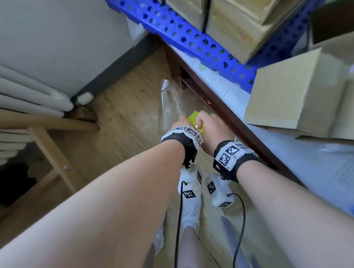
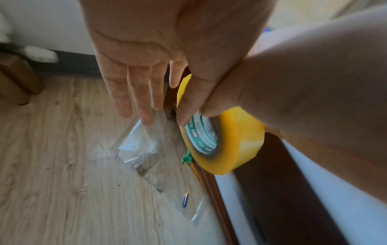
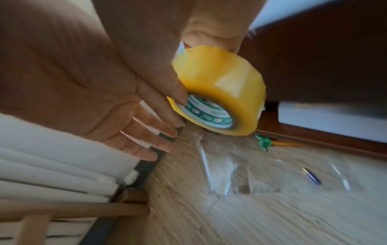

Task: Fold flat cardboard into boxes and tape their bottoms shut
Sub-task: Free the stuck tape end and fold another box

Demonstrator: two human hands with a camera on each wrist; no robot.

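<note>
A yellow tape roll point(image 1: 193, 116) with a green-printed core hangs over the wooden floor, just beside the dark table edge point(image 1: 223, 115). My right hand point(image 1: 210, 123) grips the roll point(image 3: 220, 79) from above, with one finger tip inside the core in the left wrist view. My left hand point(image 1: 179, 122) pinches the roll's rim point(image 2: 236, 140) between thumb and forefinger, and its other fingers point(image 2: 134, 99) stay straight. A folded cardboard box point(image 1: 285, 98) lies on the table at the right.
Clear plastic bags point(image 1: 171, 97) lie on the floor under my hands, with a small blue pen part point(image 2: 185, 199) and a green-and-orange object point(image 3: 265, 142). Stacked boxes point(image 1: 233, 25) sit on a blue perforated shelf point(image 1: 176, 30). At the left are a white radiator point(image 1: 21, 90) and a wooden frame point(image 1: 49, 148).
</note>
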